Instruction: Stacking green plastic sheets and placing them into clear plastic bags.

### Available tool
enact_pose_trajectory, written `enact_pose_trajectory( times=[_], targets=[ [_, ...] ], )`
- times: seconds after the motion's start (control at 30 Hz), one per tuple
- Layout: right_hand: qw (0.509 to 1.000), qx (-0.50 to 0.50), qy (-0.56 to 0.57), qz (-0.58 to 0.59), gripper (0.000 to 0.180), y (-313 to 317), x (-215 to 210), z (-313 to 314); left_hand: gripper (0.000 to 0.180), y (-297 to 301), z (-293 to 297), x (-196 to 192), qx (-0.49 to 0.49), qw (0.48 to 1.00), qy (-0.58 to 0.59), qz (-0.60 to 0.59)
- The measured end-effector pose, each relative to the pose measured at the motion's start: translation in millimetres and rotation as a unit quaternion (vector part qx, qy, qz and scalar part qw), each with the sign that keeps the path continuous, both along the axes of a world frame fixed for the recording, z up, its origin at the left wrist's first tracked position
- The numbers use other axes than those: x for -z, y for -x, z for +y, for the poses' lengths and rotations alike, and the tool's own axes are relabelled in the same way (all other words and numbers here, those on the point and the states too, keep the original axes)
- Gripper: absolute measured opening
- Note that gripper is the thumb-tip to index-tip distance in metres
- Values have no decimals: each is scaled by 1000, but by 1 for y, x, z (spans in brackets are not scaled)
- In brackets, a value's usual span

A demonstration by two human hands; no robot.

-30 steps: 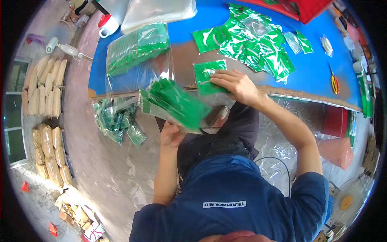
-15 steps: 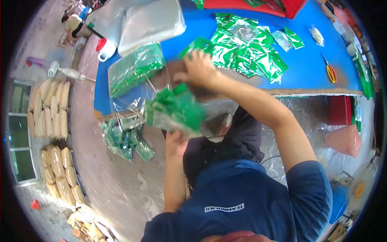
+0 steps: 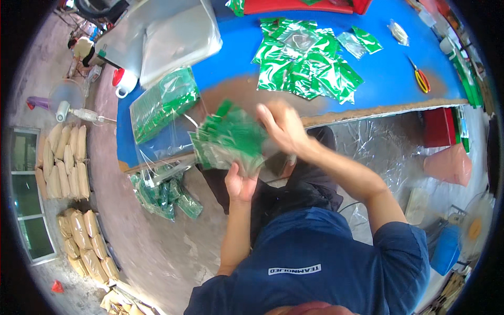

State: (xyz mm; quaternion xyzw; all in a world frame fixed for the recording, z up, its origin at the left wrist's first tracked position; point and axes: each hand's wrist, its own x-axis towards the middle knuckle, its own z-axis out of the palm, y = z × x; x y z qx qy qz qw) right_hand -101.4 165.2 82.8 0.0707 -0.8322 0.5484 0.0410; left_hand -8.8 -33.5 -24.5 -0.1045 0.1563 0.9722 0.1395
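My left hand [image 3: 241, 182] grips a fanned stack of green and clear plastic packets [image 3: 228, 137] by its lower edge, thumb on top. The stack is smeared by motion and hangs just off the table's near edge. Beside its right side is my right hand [image 3: 286, 128], somewhat blurred, with the thumb standing apart and nothing visible in it. On the blue table [image 3: 383, 68] lies a spread pile of shiny green packets [image 3: 307, 63]. To the left of the stack, a clear bag [image 3: 165, 105] holds more green packets in a neat row.
Clear plastic sheets [image 3: 181, 44] and a white mug with red [image 3: 125, 81] are at the table's left. Yellow-and-red scissors [image 3: 421, 79] lie at the right. More green packets in plastic [image 3: 167, 194] hang below the left edge. A red bin [image 3: 310, 6] stands at the back.
My right hand has come back from the pile toward the stack; a green packet by its fingers earlier no longer shows there. My left hand has moved slightly right with the stack. The view has shifted.
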Motion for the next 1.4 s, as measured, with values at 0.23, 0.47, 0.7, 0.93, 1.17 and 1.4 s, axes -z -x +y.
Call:
enact_pose_trajectory(
  times=[0.23, 0.47, 0.7, 0.93, 1.17, 1.4],
  targets=[
    [837, -20, -508, 203, 68, 29, 24, -18, 60, -32, -43, 15, 3, 996, 75, 48],
    [982, 22, 163, 92, 20, -31, 22, 0, 67, -20, -9, -27, 17, 998, 57, -1],
    [941, 78, -253, 210, 55, -16, 9, 52, 59, 4, 8, 1, 17, 998, 43, 38],
    [880, -166, -293, 336, 45, -14, 45, 73, 79, -20, -19, -29, -27, 953, 254, 161],
    [951, -284, -17, 120, 26, -25, -32, 68, 75, 13, -9, -141, 151, 822, 463, 295],
    [937, -348, 25, 7, 25, -28, -45, 84, 68, 34, -4, -105, 212, 807, 454, 311]
  ],
)
